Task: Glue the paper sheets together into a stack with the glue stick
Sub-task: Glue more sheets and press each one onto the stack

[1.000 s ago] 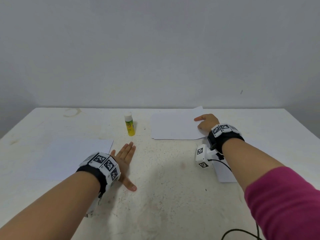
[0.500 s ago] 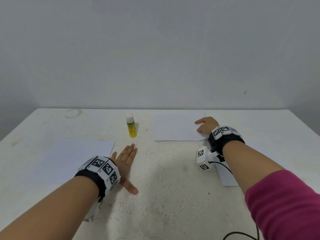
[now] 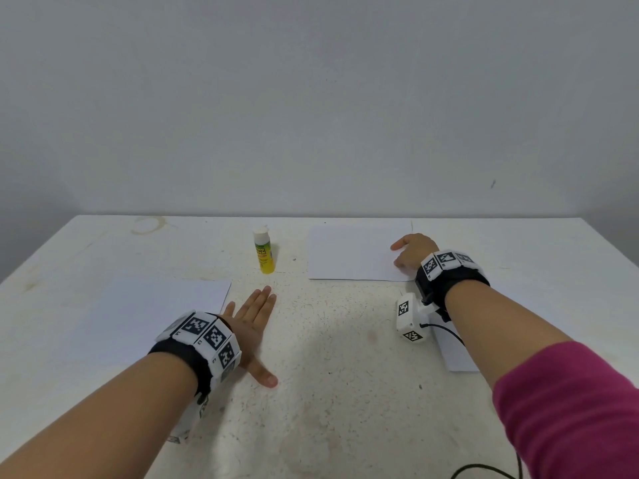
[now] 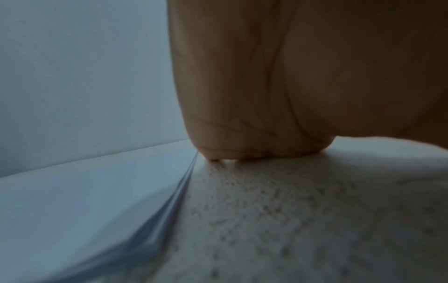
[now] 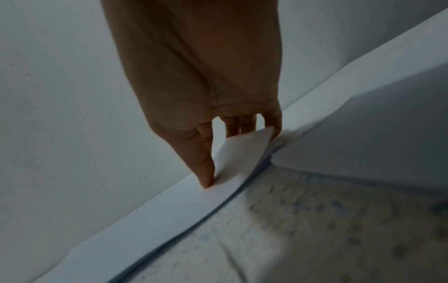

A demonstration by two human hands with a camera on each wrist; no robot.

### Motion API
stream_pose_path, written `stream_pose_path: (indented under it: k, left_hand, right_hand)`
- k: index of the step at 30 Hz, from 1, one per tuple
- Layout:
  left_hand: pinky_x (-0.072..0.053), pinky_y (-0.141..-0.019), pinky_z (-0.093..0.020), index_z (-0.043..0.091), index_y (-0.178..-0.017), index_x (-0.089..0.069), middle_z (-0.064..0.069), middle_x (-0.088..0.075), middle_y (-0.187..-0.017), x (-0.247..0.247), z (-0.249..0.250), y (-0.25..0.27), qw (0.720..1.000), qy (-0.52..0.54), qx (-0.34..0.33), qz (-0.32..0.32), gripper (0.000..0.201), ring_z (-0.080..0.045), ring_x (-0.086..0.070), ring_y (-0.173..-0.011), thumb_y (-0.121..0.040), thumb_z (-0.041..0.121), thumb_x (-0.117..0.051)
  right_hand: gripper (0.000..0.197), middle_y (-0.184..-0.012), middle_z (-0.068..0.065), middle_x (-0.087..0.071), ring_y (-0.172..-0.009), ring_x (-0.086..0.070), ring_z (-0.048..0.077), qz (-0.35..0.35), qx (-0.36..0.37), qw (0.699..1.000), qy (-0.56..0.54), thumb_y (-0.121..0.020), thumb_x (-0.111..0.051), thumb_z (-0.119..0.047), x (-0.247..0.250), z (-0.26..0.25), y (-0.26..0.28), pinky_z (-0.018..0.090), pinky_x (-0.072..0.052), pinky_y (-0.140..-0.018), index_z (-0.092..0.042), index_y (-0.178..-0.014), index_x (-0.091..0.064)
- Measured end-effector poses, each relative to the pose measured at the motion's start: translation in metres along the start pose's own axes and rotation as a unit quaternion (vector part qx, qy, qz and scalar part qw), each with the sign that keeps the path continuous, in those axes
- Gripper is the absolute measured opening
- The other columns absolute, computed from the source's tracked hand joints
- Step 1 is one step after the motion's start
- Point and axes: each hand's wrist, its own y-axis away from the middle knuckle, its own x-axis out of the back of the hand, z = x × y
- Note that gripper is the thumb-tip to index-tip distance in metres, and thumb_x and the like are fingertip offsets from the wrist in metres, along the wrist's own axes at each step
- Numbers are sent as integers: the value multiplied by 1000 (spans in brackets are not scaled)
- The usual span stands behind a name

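Observation:
A yellow-green glue stick (image 3: 264, 252) with a white cap stands upright at the back middle of the table. Three white paper sheets lie apart: one at the left (image 3: 145, 312), one at the back (image 3: 352, 254), one partly under my right forearm (image 3: 456, 356). My left hand (image 3: 252, 319) lies flat on the bare table beside the left sheet (image 4: 97, 201), its palm (image 4: 266, 95) down and holding nothing. My right hand (image 3: 411, 252) is at the back sheet's right end. There its thumb (image 5: 206, 172) presses on the sheet (image 5: 169, 210) while the fingers hold up a curled corner (image 5: 242, 153).
The white speckled table (image 3: 339, 392) ends at a grey wall behind. A black cable (image 3: 484, 470) trails at the near right edge. A brown ring stain (image 3: 148, 224) marks the back left.
The back sheet's far right corner, lifted a second ago, now lies lower. My right hand has shifted slightly along that end. The left hand has stayed flat in place.

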Motion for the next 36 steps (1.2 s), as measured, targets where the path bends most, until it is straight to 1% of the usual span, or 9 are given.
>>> stream_pose_path:
  k: [2,7,12,17,20,22,23,26,36]
  left_hand:
    - [13,-113,-50,17,-120,48,3,54,-126,0,0,-1,1000,-2,-1,-1,157,-15,37,-134,-13,94,-36]
    - [11,-114,-50,16,-120,47,1,52,-132,1,2,1,1000,-9,9,-4,153,-20,35,-138,-17,91,-38]
    - [10,-115,-49,13,-132,43,-4,46,-146,2,3,2,1000,-17,19,-1,159,-20,32,-140,-20,90,-39]
    - [10,-115,-50,16,-121,46,-4,46,-145,0,4,3,1000,-18,16,4,153,-20,33,-140,-18,92,-37]
    - [9,-115,-49,13,-127,45,-3,47,-145,0,5,4,999,-27,19,7,157,-19,33,-140,-18,92,-37]
    - [9,-115,-50,11,-132,43,-1,49,-141,-1,4,2,999,-29,15,7,165,-18,33,-140,-13,95,-34]
    - [9,-115,-50,11,-134,42,0,51,-138,-1,3,1,999,-30,14,8,169,-18,33,-139,-9,97,-32]
    - [8,-115,-51,9,-135,41,-4,49,-142,-1,4,0,999,-35,22,12,172,-20,32,-140,-6,98,-29]
    - [-3,-119,-46,0,-140,33,-16,39,-148,-2,16,5,997,-42,68,23,144,-28,24,-144,-65,74,-65]
  right_hand:
    - [35,-131,8,-44,-118,-47,29,22,-21,998,48,-82,-63,-13,-2,-1,3,32,-44,-97,-32,-112,-62]
    - [30,-131,8,-41,-122,-36,31,43,-13,995,91,-86,-56,-21,-4,-4,11,35,-34,-103,-34,-112,-61]
    - [47,-155,6,-30,-141,-28,23,-65,51,996,28,-102,-38,-33,36,3,32,32,-19,-115,-12,-144,-40]
    - [53,-156,6,-28,-142,-27,22,-124,53,988,-70,-103,-35,-36,52,37,85,37,-20,-118,-9,-148,-31]
    - [79,-160,8,-10,-146,-14,21,-172,56,980,86,-96,-26,-61,37,56,112,35,-14,-117,-7,-152,-13]
    - [125,-160,13,-3,-147,-8,24,-198,55,964,170,-66,-19,-94,23,68,120,39,-13,-117,-3,-151,-6]
    - [132,-160,15,3,-148,-2,25,-209,47,959,187,-62,-21,-96,16,73,121,41,-11,-118,-1,-151,-1]
    - [108,-156,16,23,-146,15,27,-222,22,958,182,-87,-38,-70,1,78,125,43,-3,-120,0,-148,17]
    - [147,-151,16,34,-144,23,29,-213,9,939,271,-60,-62,-80,-11,70,137,48,-4,-120,0,-141,30]
